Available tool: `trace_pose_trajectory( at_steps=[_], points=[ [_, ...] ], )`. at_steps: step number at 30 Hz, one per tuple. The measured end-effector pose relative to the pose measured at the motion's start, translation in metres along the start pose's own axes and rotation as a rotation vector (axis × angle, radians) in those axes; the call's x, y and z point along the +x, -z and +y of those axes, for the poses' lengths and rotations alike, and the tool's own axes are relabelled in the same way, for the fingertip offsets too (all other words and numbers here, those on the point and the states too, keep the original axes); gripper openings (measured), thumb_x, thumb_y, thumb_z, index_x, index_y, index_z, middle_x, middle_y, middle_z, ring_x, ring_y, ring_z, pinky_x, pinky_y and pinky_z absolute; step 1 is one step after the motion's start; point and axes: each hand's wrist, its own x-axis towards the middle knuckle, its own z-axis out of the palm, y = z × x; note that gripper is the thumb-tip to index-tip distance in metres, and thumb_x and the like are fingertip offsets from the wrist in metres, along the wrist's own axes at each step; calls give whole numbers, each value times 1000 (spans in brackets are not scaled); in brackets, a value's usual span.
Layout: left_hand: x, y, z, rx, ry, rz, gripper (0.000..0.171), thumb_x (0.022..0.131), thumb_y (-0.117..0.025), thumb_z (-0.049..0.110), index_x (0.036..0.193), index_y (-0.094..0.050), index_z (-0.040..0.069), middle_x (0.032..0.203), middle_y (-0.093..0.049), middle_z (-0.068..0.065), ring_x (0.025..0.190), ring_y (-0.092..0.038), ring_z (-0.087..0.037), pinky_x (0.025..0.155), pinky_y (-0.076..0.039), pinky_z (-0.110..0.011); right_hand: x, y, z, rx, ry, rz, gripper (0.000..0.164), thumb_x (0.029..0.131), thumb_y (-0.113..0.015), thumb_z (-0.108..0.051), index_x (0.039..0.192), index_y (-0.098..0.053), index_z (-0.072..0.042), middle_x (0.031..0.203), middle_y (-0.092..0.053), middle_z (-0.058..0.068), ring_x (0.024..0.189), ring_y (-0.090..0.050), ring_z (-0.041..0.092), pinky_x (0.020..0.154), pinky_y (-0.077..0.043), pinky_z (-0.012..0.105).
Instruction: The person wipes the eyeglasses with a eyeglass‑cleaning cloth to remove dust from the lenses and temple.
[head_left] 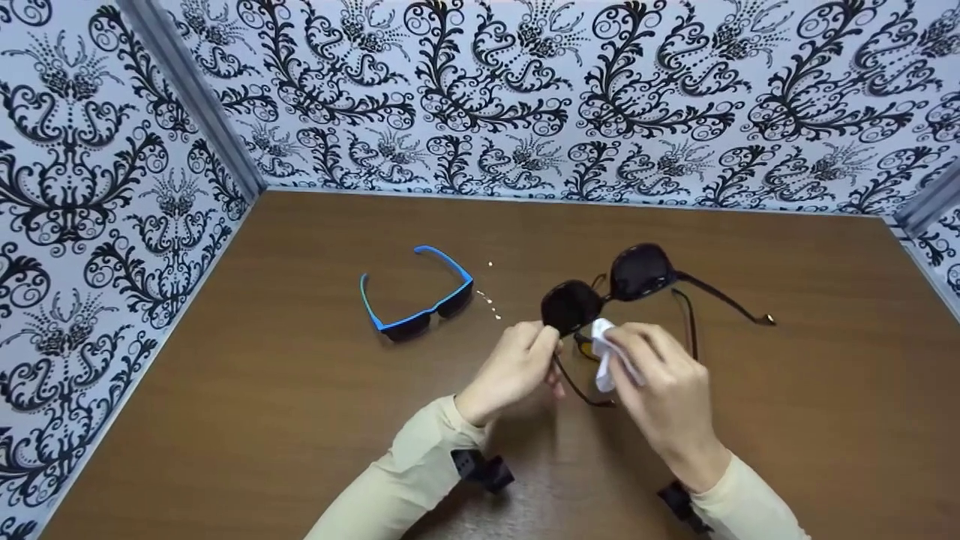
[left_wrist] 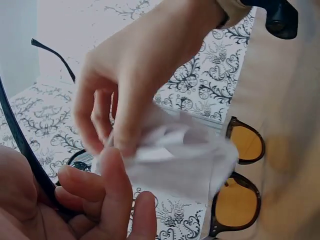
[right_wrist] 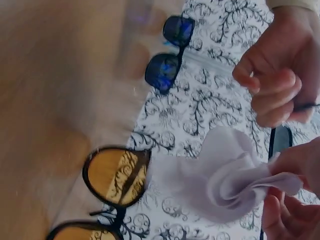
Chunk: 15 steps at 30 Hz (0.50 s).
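Observation:
A pair of black sunglasses (head_left: 641, 271) is raised over the table, dark lenses toward the wall. My left hand (head_left: 514, 367) grips it by the left end, beside the lens and temple. In my right hand (head_left: 664, 390) a white cloth (head_left: 602, 352) is pinched between thumb and fingers, close below the dark lenses. The cloth (right_wrist: 225, 180) hangs bunched and loose in the right wrist view. Partly hidden behind the hands, glasses with amber lenses (left_wrist: 237, 205) rest on the table. The left wrist view shows the right hand (left_wrist: 130, 75) close over the left fingers.
Blue-framed sunglasses (head_left: 431, 309) lie on the brown table (head_left: 300, 420) to the left, temples unfolded. Several small white marks (head_left: 490, 301) dot the surface beside them. Patterned panels (head_left: 525, 97) stand along the back and sides.

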Motion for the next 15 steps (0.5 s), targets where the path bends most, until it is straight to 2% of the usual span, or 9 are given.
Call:
trace_pose_trajectory(
  at_steps=[4,7,10,15],
  points=[
    [0,0,1,7,3,0,30,93,-36,4,70,-56,4,49,-54,-2,44,-62,-20,62,-53,-26,8,6,1,-3,4,157,19,74,-68,4,93,-71,2,88,-66,15,74,-61,31,71,-50,31],
    [0,-4,2,30,2,-6,30,94,-37,4,71,-56,4,49,-55,-3,44,-63,-19,62,-52,-25,18,6,1,-3,12,219,16,76,-67,3,92,-70,1,87,-65,15,74,-58,32,73,-47,31],
    [-2,-9,3,53,-14,-33,29,94,-38,5,71,-56,4,50,-57,-6,46,-63,-21,62,-51,-24,26,3,0,-5,22,219,17,77,-67,5,94,-70,1,88,-64,16,76,-58,33,72,-46,37],
    [-3,-11,4,76,-54,-26,29,94,-39,5,72,-57,3,51,-58,-8,47,-64,-23,60,-51,-24,26,0,2,-102,32,142,17,81,-65,2,98,-68,1,91,-63,17,78,-59,33,67,-50,44]
  ],
)
